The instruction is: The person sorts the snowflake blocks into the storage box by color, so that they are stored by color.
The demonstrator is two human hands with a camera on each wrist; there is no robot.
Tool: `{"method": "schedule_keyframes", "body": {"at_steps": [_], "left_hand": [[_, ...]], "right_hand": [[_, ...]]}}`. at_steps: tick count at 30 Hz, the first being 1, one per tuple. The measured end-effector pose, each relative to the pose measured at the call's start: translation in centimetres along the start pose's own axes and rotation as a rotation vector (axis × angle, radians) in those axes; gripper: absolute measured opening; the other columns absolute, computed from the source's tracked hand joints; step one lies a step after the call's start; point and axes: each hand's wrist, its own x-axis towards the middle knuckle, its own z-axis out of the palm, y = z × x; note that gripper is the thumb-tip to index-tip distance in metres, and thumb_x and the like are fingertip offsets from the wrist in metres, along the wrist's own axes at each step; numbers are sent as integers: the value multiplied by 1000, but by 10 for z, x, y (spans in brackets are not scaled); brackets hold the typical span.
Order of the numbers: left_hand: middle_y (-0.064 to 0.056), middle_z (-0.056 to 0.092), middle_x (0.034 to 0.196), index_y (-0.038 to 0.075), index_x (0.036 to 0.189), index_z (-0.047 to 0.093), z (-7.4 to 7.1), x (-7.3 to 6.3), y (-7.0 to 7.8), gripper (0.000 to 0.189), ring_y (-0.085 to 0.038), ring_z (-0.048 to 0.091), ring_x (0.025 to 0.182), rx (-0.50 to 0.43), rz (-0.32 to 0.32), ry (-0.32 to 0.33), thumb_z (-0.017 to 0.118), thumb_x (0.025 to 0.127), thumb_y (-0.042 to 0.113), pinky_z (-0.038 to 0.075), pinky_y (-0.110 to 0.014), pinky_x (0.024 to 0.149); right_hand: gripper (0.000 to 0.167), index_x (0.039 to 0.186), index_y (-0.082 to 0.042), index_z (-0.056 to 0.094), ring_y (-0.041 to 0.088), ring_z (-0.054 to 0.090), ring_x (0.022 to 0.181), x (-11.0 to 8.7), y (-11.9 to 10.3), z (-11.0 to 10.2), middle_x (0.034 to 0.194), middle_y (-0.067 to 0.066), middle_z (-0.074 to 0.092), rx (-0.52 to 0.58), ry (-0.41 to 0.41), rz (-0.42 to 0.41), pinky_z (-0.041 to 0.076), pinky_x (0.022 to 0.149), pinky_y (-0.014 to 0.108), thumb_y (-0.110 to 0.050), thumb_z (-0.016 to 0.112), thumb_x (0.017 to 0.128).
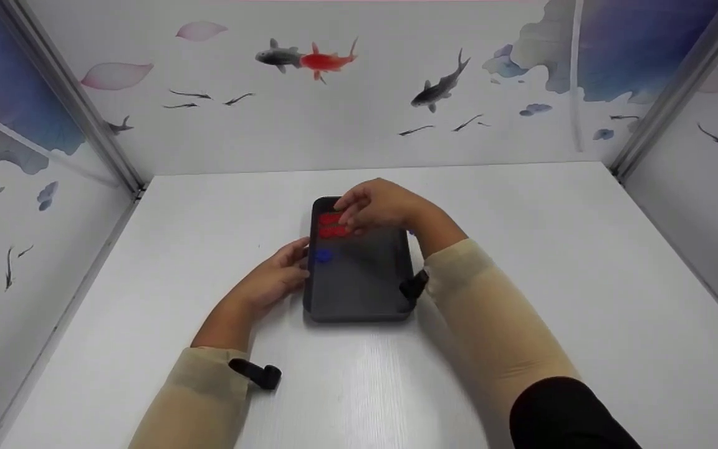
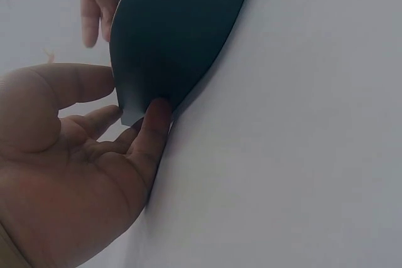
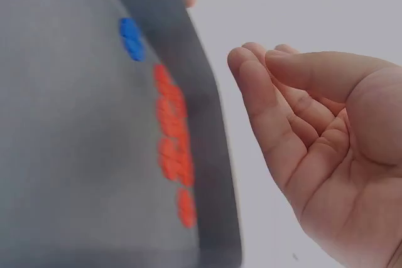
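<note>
A dark grey rectangular tray [image 1: 359,315] stands on the white table. Several small flat red pieces [image 1: 333,231] lie in its far left part; in the right wrist view these red pieces [image 3: 171,117] line up along one wall. Nearer in the tray is a small blue piece [image 1: 323,255], also a blue piece [image 3: 131,39] in the right wrist view. My left hand [image 1: 275,279] touches the tray's left outer wall with extended fingers and thumb. Over the far part of the tray hovers my right hand [image 1: 381,204], its fingers loosely bent, thumb near the index finger, nothing visible between them.
Just right of the tray a bit of blue [image 1: 411,232] shows beside the right wrist, mostly hidden. White panels [image 1: 359,137] printed with fish and petals enclose the table at the back and sides. Black straps [image 1: 256,374] hang from both sleeves.
</note>
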Motion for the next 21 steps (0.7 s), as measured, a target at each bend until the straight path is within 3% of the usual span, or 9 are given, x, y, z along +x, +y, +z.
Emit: {"method": "schedule_keyframes", "body": {"at_steps": [9, 17, 21], "left_hand": [[-13, 22, 179, 14, 172, 21, -1, -1, -2, 79, -32, 31, 163, -6, 9, -5, 51, 101, -3, 31, -52, 132], [-8, 24, 179, 20, 171, 24, 0, -1, -1, 79, -29, 35, 161, 13, -20, 11, 53, 101, 0, 37, -48, 126], [-10, 24, 179, 18, 172, 23, 1, -1, -1, 78, -30, 35, 161, 8, -12, 6, 52, 101, -2, 37, -48, 126]], "right_hand": [[37, 134, -13, 71, 25, 78, 107, -56, 18, -29, 123, 15, 77, -5, 47, -23, 63, 100, 44, -9, 76, 97], [37, 134, -15, 71, 34, 75, 110, -96, 56, -55, 123, 18, 74, -19, 111, -30, 65, 93, 36, -8, 74, 98], [40, 136, -12, 69, 30, 74, 108, -109, 77, -69, 121, 17, 72, -49, 125, 9, 64, 91, 32, -11, 76, 97]]}}
